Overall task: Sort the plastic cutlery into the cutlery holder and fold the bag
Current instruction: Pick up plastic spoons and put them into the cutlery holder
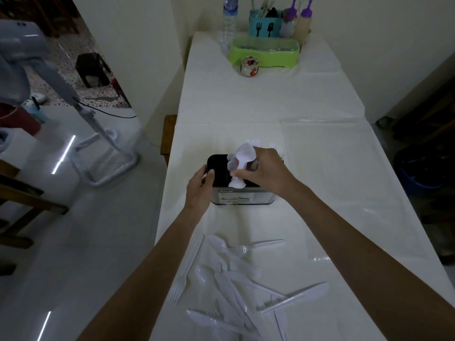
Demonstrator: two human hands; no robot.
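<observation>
A black cutlery holder (pixel 243 196) stands in the middle of the white table. My left hand (pixel 200 187) grips its left wall. Above its opening, my right hand (pixel 267 168) holds a bunch of white plastic spoons (pixel 240 163), bowls up, their handles reaching down into the holder. White fork tips (pixel 275 146) stick up behind my right hand. A loose pile of white plastic cutlery (pixel 234 286) lies on the table near me, forks, spoons and knives mixed. The clear plastic bag (pixel 344 183) lies flat to the right of the holder.
At the far end stand a green tray (pixel 266 54), a blue utensil caddy (pixel 264 25), a water bottle (pixel 230 23), two purple-capped squeeze bottles (pixel 296 20) and a small jar (pixel 249 66). The table's left edge drops to the floor, where a white fan stand (pixel 103 143) sits.
</observation>
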